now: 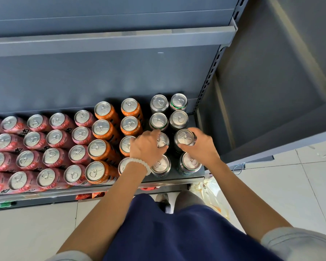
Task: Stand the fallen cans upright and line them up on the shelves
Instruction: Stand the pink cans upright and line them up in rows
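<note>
Standing upright in the third rank of the two dark columns at the shelf's right end, two dark cans are the ones in hand. Left dark can (162, 140): lid facing up, long axis vertical, mostly hidden under the left hand (146, 146), whose fingers curl over its top and near side. Right dark can (184, 137): lid fully visible, upright, with the right hand (201, 146) wrapped round its right flank, thumb crossing the near side.

Each can lies directly beneath or just ahead of its own hand, so neither arm has to cross. Ahead of them two dark ranks stand toward the shelf back; behind them a front rank, front left can (160, 164) and front right can (190, 162), sits near the shelf (199, 174) lip.

Judgement: no can in view lies on its side; the work left here looks like squaring the held pair into line with the ranks fore and aft, a short slide along the shelf's depth.

Outward: orange cans (102, 129) stand just left of the left hand, pink cans (45, 144) beyond. A pale bead bracelet (139, 162) circles the left wrist.
</note>
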